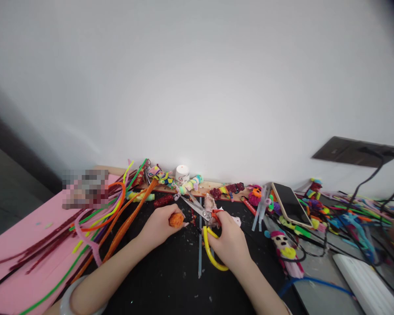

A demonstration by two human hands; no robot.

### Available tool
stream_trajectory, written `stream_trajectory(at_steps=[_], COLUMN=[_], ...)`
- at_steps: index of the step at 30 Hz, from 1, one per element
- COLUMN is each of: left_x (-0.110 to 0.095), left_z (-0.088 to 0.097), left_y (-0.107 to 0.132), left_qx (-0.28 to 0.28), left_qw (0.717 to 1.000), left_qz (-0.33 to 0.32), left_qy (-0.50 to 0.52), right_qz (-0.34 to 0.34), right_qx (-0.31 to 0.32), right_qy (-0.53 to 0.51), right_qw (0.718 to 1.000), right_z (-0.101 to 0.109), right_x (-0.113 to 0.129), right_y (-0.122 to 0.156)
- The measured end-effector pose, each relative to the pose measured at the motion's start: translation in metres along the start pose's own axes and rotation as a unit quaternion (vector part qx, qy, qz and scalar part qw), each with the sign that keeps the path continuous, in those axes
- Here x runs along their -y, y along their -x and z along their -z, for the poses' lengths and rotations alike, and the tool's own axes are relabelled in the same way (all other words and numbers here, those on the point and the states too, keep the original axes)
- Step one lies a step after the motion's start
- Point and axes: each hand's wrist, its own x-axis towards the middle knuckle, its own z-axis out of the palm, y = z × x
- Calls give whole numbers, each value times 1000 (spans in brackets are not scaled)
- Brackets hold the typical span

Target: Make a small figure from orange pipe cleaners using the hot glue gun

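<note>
My left hand (162, 223) is closed around a small fuzzy orange roll (176, 220), which looks like coiled pipe cleaner. Scissors (203, 213) with red and yellow handles are in my right hand (228, 238), their blades parted and pointing up and left. The big yellow handle loop hangs below my fingers. A translucent glue stick (200, 258) lies on the black mat (164, 280) between my hands. Just beyond the blades are a dark red glittery roll (163, 201) and a pale fuzzy piece (210, 202).
Loose pipe cleaners (114, 218) in several colours spread over the pink surface (16, 258) at left. Finished-looking fuzzy dolls (284, 249), a phone (291, 204) and a white power strip (367, 280) lie at right. A paper cup (182, 174) stands by the wall. Black cables (364, 183) hang from a socket.
</note>
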Motion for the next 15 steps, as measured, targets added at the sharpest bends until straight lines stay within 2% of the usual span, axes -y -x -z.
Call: stream_trajectory(at_steps=[3, 8, 15], left_x=[0, -5, -11], left_z=[0, 1, 4], left_y=[1, 2, 3], left_qx=[-19, -34, -19], left_qw=[1000, 998, 999], left_qz=[7, -41, -36], left_qy=[-2, -41, 19], right_qz=[2, 5, 5], right_qx=[-2, 0, 4], right_qy=[-2, -5, -4], right_qw=[1000, 1000, 1000], right_z=[-1, -2, -2], right_x=[0, -1, -1], right_y=[0, 0, 1])
